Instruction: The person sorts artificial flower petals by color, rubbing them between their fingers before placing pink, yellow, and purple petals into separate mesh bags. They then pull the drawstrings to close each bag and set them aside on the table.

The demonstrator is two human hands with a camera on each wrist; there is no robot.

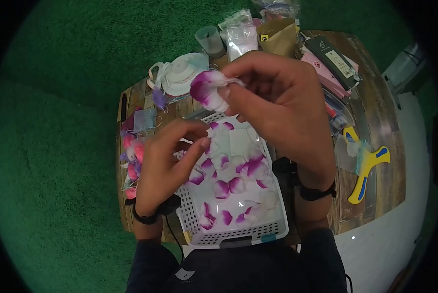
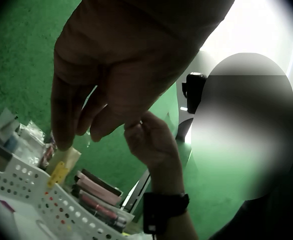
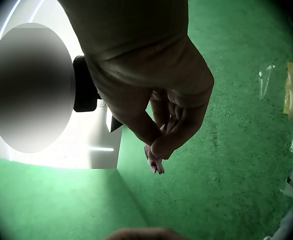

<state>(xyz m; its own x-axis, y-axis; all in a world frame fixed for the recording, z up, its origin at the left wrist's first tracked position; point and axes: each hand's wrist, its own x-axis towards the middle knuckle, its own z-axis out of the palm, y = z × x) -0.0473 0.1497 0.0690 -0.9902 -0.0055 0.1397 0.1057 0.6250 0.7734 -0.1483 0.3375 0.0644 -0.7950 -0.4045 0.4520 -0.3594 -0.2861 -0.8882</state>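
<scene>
In the head view the right hand (image 1: 287, 102) pinches a small stack of purple-and-white petals (image 1: 209, 92) between thumb and fingers, raised above the far end of a white basket (image 1: 282, 215). The same petals (image 3: 155, 162) stick out below the fingertips of the right hand (image 3: 156, 95) in the right wrist view. Lower and to the left, the left hand (image 1: 167, 163) hovers over the basket's left side, fingers loosely bent, with nothing seen in it. Loose petals (image 1: 221, 189) lie scattered inside the basket. The left hand (image 2: 106, 70) hangs with bent fingers in the left wrist view.
Around the basket on the wooden table (image 1: 390, 185) are a yellow tool (image 1: 368, 171), a plastic cup (image 1: 210, 41), a brown paper bag (image 1: 280, 39), boxes (image 1: 331, 61), a white round item (image 1: 182, 73) and pink items (image 1: 131, 146) at the left.
</scene>
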